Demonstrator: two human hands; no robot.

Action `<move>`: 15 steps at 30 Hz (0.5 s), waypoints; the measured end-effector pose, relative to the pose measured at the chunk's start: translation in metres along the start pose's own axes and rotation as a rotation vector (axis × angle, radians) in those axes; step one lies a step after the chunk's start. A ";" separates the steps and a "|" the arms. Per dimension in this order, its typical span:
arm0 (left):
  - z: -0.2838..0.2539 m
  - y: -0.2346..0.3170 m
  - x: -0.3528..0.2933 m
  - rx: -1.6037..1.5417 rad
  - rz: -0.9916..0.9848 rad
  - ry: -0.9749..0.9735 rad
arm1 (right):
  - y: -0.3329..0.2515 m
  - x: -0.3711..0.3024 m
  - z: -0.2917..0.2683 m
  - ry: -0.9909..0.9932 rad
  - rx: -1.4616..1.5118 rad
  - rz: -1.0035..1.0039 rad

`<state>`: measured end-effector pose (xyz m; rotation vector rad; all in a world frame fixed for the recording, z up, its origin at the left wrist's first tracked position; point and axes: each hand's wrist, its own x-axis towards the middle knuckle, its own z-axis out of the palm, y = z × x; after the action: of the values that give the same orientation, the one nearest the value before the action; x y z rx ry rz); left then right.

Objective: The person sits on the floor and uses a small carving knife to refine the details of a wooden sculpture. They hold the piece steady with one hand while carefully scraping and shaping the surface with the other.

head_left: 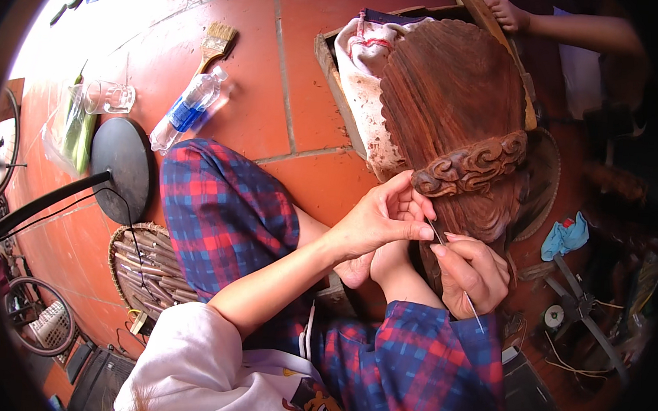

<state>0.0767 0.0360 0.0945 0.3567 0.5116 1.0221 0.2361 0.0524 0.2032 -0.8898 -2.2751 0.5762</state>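
shirt [188, 347], white and loose, is nearest the lens, on the body side of both hands. the right hand [474, 276] is grasping a rod [437, 232], thin and metallic, pinched between thumb and fingers, its lower end poking out below the palm. the left hand [388, 212] is half curled at the rod's upper end, thumb close against it; whether it pinches or only steadies, i cannot tell. so the rod lies slanted between the two hands.

it should be light and stiff, though slender enough to bend if levered, and it may roll in the fingers. the middle looks the safest hold, with skin off both ends in case they are sharp.

just beyond the left hand is the scroll [469, 164], carved in deep curls across the panel [454, 85], which reaches away from both hands beside a spotted cloth [368, 96]. the panel looks heavy and rigid, best taken by its long sides with both hands; the scroll's curls and the scalloped edge could chip.
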 end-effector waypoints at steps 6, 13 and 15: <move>-0.007 0.002 0.008 -0.136 -0.031 -0.064 | 0.001 -0.006 0.002 -0.107 0.080 0.170; -0.005 -0.002 0.007 -0.157 0.026 -0.063 | -0.004 0.008 0.011 -0.052 0.041 0.250; -0.006 -0.002 0.007 -0.165 0.009 -0.030 | -0.006 0.013 0.012 -0.042 0.049 0.297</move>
<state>0.0775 0.0419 0.0868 0.2272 0.3952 1.0584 0.2181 0.0560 0.2034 -1.2116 -2.1695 0.7820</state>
